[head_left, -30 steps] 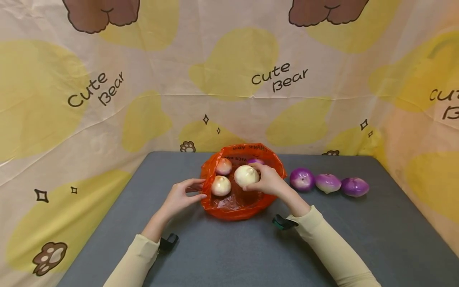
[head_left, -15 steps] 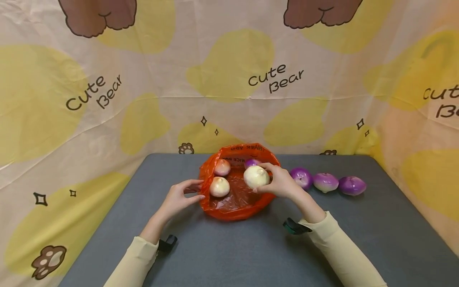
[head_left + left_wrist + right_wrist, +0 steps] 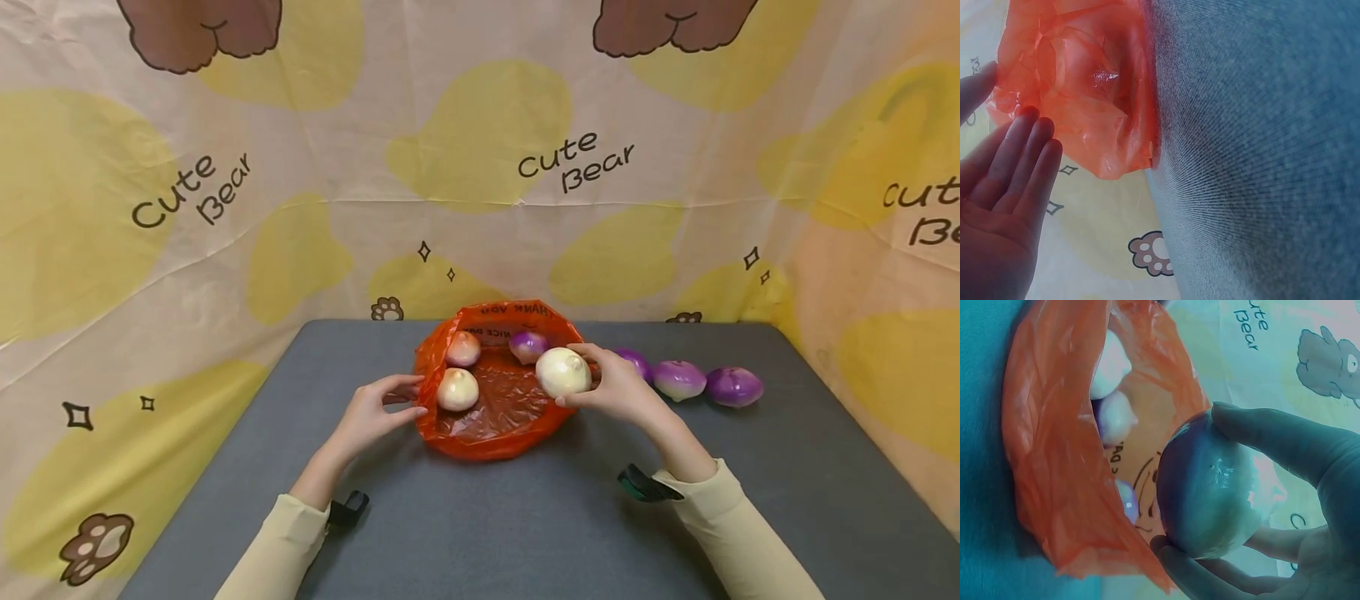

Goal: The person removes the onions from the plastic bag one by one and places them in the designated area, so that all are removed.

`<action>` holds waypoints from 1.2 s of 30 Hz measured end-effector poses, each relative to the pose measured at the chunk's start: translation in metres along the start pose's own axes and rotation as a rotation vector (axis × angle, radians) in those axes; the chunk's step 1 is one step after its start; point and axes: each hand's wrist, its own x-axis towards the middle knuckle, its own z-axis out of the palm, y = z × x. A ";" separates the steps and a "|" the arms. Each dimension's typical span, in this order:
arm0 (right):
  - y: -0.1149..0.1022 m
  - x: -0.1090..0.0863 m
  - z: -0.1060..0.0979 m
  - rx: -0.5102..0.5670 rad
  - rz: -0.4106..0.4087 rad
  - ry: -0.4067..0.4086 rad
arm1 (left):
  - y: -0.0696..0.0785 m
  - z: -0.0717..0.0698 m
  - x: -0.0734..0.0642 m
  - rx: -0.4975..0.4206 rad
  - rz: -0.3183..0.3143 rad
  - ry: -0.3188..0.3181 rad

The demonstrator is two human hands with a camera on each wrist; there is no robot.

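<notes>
Right fingers grip 1 onion; 1 bag holds 3, 1 table 3.

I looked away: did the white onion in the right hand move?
Yes, to the right: the white onion in the right hand has gone from below the middle "Cute Bear" lettering's left end to nearly below its centre.

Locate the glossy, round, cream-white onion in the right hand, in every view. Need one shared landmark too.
Head: the glossy, round, cream-white onion is right of centre, below mid-height, held by the right hand.
Left wrist: not in it.
Right wrist: large, right of centre, between thumb and fingers.
Shared landmark: the crinkled orange-red plastic bag; low centre in head, top left in left wrist, left in right wrist.
</notes>
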 end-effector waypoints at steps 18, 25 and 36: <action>0.024 -0.036 -0.033 -0.045 0.031 0.047 | 0.003 0.002 0.001 -0.003 0.004 -0.005; 0.036 -0.042 -0.037 -0.105 0.043 0.053 | 0.005 0.003 0.001 -0.012 0.006 -0.004; 0.057 -0.047 -0.038 -0.176 0.070 0.031 | 0.004 0.003 0.001 -0.029 -0.006 -0.006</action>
